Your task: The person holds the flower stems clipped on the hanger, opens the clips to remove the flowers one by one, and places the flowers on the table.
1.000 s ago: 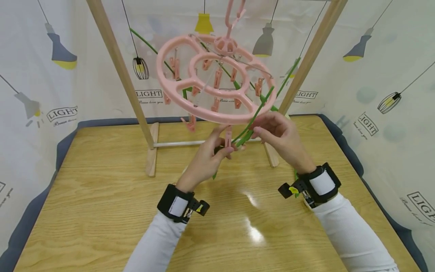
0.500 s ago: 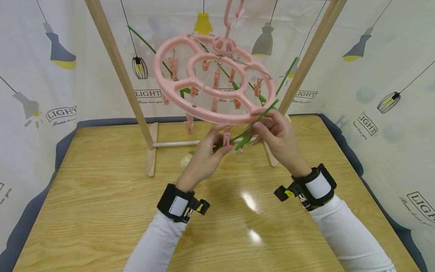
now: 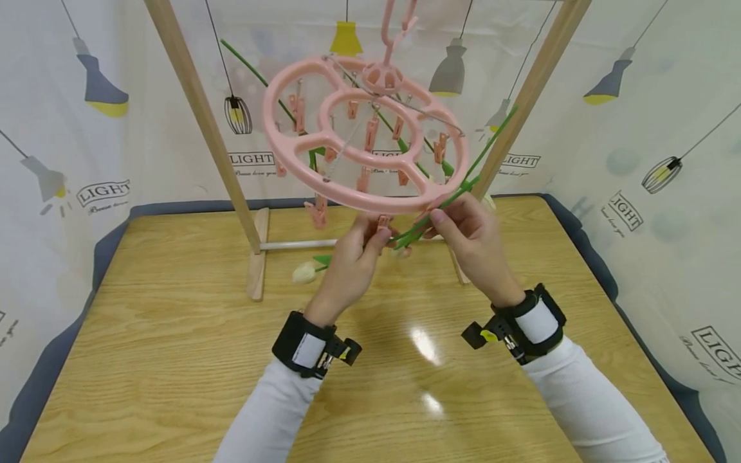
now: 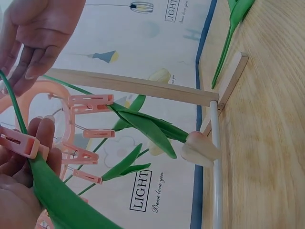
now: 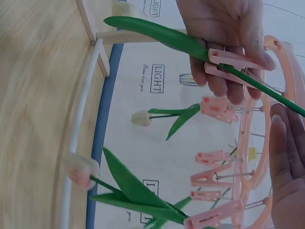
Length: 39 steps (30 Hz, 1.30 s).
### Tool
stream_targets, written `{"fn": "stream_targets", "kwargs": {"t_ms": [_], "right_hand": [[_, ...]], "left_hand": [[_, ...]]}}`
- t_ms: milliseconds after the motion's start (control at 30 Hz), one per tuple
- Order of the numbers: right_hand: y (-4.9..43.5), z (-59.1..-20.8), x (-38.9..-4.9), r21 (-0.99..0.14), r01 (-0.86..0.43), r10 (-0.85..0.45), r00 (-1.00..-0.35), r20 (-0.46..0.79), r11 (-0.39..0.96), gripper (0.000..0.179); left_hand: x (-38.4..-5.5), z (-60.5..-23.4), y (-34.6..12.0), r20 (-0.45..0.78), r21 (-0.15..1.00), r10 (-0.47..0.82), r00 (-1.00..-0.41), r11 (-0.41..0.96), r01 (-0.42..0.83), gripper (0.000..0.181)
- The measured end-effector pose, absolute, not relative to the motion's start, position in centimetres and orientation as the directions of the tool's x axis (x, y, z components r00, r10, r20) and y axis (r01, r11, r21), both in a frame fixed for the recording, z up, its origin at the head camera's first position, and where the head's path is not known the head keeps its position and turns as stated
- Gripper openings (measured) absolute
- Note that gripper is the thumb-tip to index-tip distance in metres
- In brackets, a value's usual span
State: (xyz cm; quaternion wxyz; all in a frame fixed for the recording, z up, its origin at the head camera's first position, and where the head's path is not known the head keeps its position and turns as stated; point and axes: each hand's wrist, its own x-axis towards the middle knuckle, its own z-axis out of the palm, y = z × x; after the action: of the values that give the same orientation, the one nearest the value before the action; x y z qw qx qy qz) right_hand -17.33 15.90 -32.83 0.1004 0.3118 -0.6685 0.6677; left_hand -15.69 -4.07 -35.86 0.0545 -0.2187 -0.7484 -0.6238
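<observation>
In the head view my left hand (image 3: 350, 260) pinches a pink clothespin (image 3: 383, 222) below the near rim of a round pink hanger (image 3: 365, 204). Through the right wrist view, that clothespin sits across the green stem (image 5: 257, 85) of a tulip, with its long leaf (image 5: 157, 34) reaching left. The cream tulip head (image 3: 303, 273) shows left of my left wrist. My right hand (image 3: 469, 238) is beside the stem, thumb and fingers extended along it without curling round it. The stem lies across the index finger, close under the hanger's right side.
A wooden stand (image 3: 199, 122) with a white crossbar (image 3: 298, 245) bears the hanger above the table (image 3: 173, 360). Several clothespins hang from the rings, some clipped on other tulips (image 5: 138, 191). Another tulip (image 4: 228, 43) lies on the table in the left wrist view.
The stem's free end has swung right and down, against another green stem. The tulip head has come out leftward from behind my left wrist. My right hand has shifted slightly left.
</observation>
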Motion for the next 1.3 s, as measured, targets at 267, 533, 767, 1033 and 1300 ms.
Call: {"fn": "stream_targets", "kwargs": {"t_ms": [267, 533, 767, 1033, 1300], "right_hand": [[14.6, -33.3, -16.7, -0.851, -0.504, -0.225, -0.821, 0.525, -0.145, 0.015], [13.9, -33.1, -16.4, -0.816, -0.554, -0.176, -0.798, 0.577, -0.166, 0.018], [13.5, -32.8, -16.0, -0.826, -0.539, -0.213, -0.798, 0.563, -0.164, 0.035], [13.3, -33.1, -15.9, -0.810, -0.575, -0.240, -0.776, 0.584, -0.113, 0.038], [13.1, -33.1, -16.2, -0.797, -0.589, -0.220, -0.767, 0.603, -0.134, 0.034]], "left_hand": [[-15.6, -35.9, -4.0, 0.363, 0.913, 0.190, -0.912, 0.121, 0.389, 0.027], [-15.6, -35.8, -3.8, 0.401, 0.903, 0.165, -0.901, 0.095, 0.419, 0.028], [-15.7, -35.7, -3.8, 0.384, 0.911, 0.154, -0.910, 0.098, 0.401, 0.026], [-15.7, -35.8, -3.9, 0.376, 0.914, 0.146, -0.915, 0.106, 0.392, 0.025], [-15.6, -35.5, -3.9, 0.394, 0.906, 0.146, -0.907, 0.103, 0.410, 0.020]]}}
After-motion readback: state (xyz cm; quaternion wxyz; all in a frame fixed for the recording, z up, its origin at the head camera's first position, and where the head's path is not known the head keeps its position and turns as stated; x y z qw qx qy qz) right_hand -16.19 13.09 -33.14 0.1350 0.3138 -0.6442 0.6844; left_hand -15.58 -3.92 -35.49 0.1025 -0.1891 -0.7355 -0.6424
